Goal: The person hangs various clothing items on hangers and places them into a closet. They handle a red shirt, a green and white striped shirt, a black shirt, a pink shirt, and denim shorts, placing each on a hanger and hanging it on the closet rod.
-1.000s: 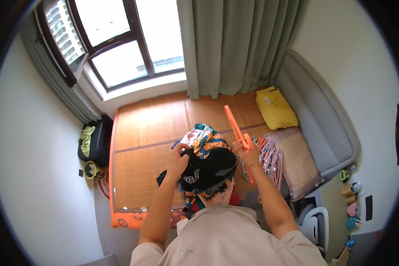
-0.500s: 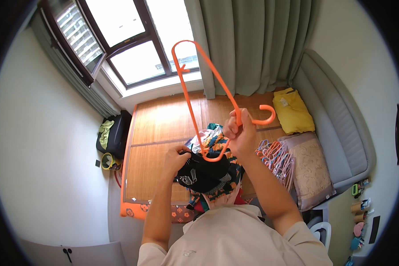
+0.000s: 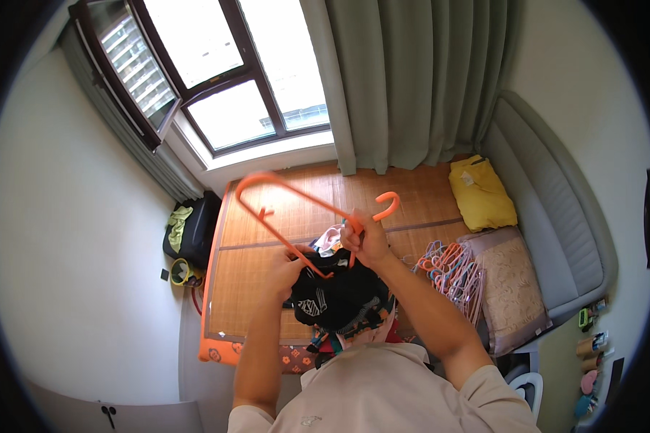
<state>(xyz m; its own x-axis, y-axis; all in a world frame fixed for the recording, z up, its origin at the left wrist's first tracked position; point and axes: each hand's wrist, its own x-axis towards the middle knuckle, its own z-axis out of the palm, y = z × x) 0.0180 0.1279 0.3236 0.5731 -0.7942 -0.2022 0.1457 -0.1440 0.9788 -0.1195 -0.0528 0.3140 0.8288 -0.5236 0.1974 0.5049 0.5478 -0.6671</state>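
My right hand (image 3: 370, 243) is closed around an orange clothes hanger (image 3: 301, 195) near its hook, holding it tilted above the bed. The hanger's rounded far end points toward the window, while its near end dips into the opening of a black garment (image 3: 343, 299) with a white print. My left hand (image 3: 286, 276) pinches the edge of that garment on its left side. Under and behind the black cloth, patterned and pale clothes (image 3: 330, 239) show in part. The hanger's inserted end is hidden by the fabric.
The bed has a woven mat (image 3: 256, 252). To the right lie a heap of hangers (image 3: 451, 270), a patterned pillow (image 3: 513, 285) and a folded yellow cloth item (image 3: 482, 193) by the grey headboard (image 3: 556, 209). A black case (image 3: 201, 229) and small bin (image 3: 185, 273) stand left.
The orange hanger has come down and tipped left, and its near end has gone into the black garment's opening. My left hand still grips the garment's edge.
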